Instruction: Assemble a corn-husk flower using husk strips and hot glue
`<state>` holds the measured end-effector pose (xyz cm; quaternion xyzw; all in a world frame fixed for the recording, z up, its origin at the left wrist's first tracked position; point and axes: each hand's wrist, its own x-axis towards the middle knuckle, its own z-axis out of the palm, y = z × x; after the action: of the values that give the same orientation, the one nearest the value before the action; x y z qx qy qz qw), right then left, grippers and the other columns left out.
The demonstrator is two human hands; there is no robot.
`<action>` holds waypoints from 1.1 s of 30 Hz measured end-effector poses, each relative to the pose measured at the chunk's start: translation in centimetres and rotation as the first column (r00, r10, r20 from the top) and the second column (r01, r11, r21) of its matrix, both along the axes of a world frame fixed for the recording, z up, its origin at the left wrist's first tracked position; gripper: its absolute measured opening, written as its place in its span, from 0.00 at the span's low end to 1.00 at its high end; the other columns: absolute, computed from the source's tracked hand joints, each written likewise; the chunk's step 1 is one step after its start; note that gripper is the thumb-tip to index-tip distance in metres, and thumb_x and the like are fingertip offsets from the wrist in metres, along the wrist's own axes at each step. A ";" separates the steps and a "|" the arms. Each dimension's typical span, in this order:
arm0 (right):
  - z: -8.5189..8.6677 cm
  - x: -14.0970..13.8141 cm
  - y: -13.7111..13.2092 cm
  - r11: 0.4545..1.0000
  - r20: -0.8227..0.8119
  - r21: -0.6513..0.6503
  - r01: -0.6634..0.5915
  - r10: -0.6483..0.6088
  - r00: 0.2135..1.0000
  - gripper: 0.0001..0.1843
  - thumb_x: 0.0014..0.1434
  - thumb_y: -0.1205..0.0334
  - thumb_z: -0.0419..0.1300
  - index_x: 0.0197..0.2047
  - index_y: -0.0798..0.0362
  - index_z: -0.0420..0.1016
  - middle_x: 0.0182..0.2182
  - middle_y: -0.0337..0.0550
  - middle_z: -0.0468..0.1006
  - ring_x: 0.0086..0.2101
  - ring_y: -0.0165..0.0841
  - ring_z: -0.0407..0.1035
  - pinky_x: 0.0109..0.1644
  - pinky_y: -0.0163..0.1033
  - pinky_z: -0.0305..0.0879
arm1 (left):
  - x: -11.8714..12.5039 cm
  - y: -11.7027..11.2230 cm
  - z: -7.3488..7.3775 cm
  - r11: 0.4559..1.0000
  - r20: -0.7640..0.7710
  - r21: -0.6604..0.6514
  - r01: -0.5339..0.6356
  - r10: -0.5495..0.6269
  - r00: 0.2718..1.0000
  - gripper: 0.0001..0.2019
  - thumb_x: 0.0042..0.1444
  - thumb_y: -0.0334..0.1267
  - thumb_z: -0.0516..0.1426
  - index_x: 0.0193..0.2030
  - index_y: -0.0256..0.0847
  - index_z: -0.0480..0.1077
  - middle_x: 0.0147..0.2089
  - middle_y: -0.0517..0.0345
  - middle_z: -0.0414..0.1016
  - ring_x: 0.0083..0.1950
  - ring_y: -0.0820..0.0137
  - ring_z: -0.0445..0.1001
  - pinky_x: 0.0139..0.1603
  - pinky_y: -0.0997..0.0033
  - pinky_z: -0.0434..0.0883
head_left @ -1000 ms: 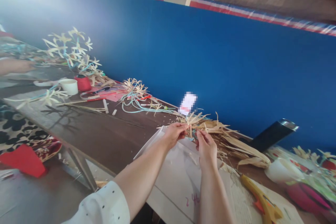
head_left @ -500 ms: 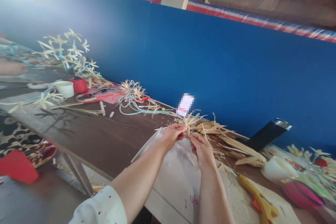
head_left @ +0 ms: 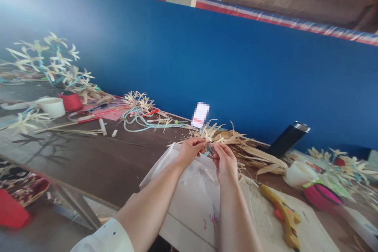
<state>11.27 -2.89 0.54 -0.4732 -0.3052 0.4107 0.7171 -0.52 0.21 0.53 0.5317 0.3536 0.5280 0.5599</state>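
Note:
In the middle of the head view, my left hand point(head_left: 191, 150) and my right hand point(head_left: 225, 157) meet, fingertips pinched together and nearly touching. Between them is a small pale husk flower point(head_left: 208, 137), its petals sticking up over the fingertips. A bluish bit shows below the petals, and finer detail is hidden by the fingers. Both hands are closed, above the far end of a white box lid point(head_left: 189, 201). Just behind lies a heap of dry husk strips point(head_left: 236, 138). A phone with a blurred-out screen point(head_left: 201, 114) leans beyond my fingertips.
A yellow glue gun point(head_left: 282, 212) lies on paper at right, near a pink pouch point(head_left: 320, 196), a white cup point(head_left: 299, 174) and a tilted black flask point(head_left: 289, 138). At left are husk flowers point(head_left: 53, 57), blue cords point(head_left: 136, 120) and a white mug point(head_left: 53, 107). A blue partition point(head_left: 206, 59) stands behind.
The view has turned slightly right, so the table items sit further left. My right fingers have risen a little, closer alongside my left fingertips. Both hands remain pinched.

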 end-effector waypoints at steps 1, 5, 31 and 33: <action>0.0 0.0 0.0 1.000 -0.002 0.001 -0.006 0.006 1.000 0.17 0.36 0.56 0.70 0.30 0.54 0.74 0.25 0.39 0.76 0.16 0.20 0.56 0.15 0.26 0.47 | 0.0 -0.1 0.1 1.000 -0.014 -0.003 -0.004 0.004 1.000 0.13 0.46 0.43 0.59 0.35 0.35 0.75 0.23 0.59 0.72 0.21 0.78 0.66 0.19 0.80 0.62; -0.1 0.0 0.0 1.000 -0.016 0.011 -0.025 0.025 1.000 0.17 0.36 0.56 0.70 0.29 0.54 0.73 0.24 0.38 0.75 0.16 0.19 0.55 0.15 0.26 0.46 | 0.2 -0.4 0.3 1.000 -0.054 0.004 -0.009 0.010 0.998 0.12 0.46 0.40 0.59 0.35 0.35 0.76 0.20 0.61 0.70 0.20 0.79 0.64 0.19 0.80 0.61; 0.0 0.0 0.0 0.998 -0.042 0.041 -0.042 0.044 0.998 0.16 0.36 0.55 0.70 0.28 0.54 0.73 0.24 0.38 0.75 0.16 0.20 0.54 0.16 0.27 0.43 | 0.1 -0.5 0.3 0.999 -0.099 0.028 0.019 -0.016 0.995 0.12 0.46 0.42 0.60 0.34 0.37 0.77 0.27 0.58 0.74 0.23 0.78 0.67 0.21 0.79 0.62; 0.1 0.0 0.0 0.998 -0.043 0.039 -0.045 0.047 0.998 0.16 0.36 0.55 0.69 0.27 0.54 0.73 0.24 0.38 0.75 0.16 0.20 0.54 0.16 0.27 0.43 | 0.1 -0.5 0.3 0.999 -0.091 0.031 0.026 -0.023 0.996 0.12 0.46 0.42 0.60 0.34 0.37 0.77 0.27 0.58 0.74 0.23 0.77 0.67 0.21 0.80 0.62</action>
<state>11.29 -2.86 0.61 -0.4431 -0.3080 0.4313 0.7230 -0.40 -0.33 0.87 0.5685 0.3634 0.5019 0.5411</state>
